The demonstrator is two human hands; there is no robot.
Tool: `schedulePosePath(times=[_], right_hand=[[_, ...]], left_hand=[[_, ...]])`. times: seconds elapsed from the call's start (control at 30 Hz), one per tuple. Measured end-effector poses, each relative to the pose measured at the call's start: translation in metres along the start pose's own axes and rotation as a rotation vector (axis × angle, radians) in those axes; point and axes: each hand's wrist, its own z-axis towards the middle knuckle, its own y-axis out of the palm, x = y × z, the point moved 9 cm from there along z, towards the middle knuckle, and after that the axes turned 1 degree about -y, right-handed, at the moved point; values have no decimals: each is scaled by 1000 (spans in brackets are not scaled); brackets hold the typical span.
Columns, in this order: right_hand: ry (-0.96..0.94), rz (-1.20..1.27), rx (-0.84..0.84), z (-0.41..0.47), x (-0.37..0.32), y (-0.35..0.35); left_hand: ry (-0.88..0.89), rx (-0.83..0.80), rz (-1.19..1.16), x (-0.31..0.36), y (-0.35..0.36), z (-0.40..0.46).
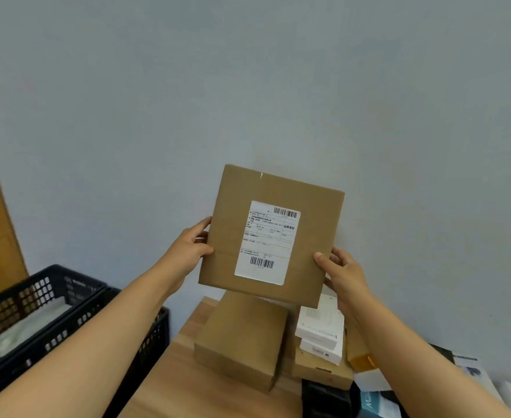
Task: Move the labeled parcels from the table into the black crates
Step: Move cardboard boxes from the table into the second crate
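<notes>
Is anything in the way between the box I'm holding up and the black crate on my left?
Nothing visible. The labeled parcel is held up by the left hand and right hand; only open air separates it from the black crate.

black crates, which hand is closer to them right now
Left. The left hand grips the held parcel's left edge, above and right of the black crates; the right hand holds the far edge.

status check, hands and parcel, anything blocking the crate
Left hand and right hand grip the labeled parcel, held up off the table. Black crate to the left, open-topped, white packet inside. Nothing blocking.
</notes>
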Motion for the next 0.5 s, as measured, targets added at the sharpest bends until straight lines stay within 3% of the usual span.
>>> schedulePosePath(times=[0.27,0.5], right_hand=[[43,-11,-162,-18,33,96],[80,-34,-241,-46,51,219]], left_hand=[[-48,189,16,-47,-86,-59],[-68,303,52,-84,-203,-105]])
